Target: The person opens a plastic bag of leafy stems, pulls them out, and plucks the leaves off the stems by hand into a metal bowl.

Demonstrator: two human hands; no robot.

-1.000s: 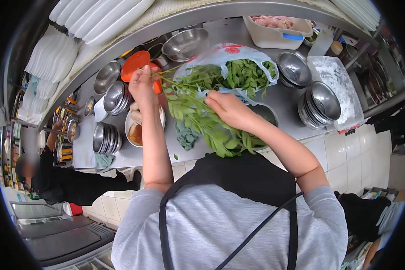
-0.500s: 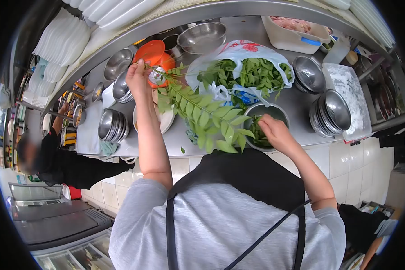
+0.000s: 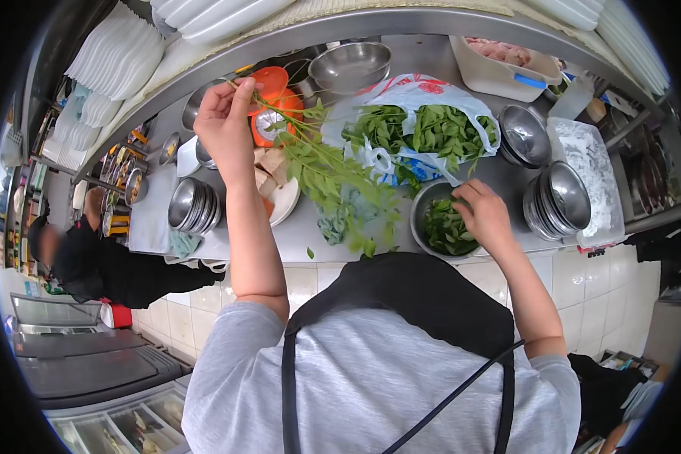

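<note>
Left hand (image 3: 225, 125): pinching long green leafy stems (image 3: 329, 170) at one end; leaves hang over table.
Right hand (image 3: 483, 212): fingers curled over round steel bowl (image 3: 418, 228); can't tell if holding anything.
Bowl: loose green leaves inside.
Handling: probably best with light stem grip, releasing leaves low over bowl.

Left hand (image 3: 227, 129) holding leafy stems (image 3: 329, 163); right hand (image 3: 486, 216) over bowl (image 3: 418, 227).
</note>
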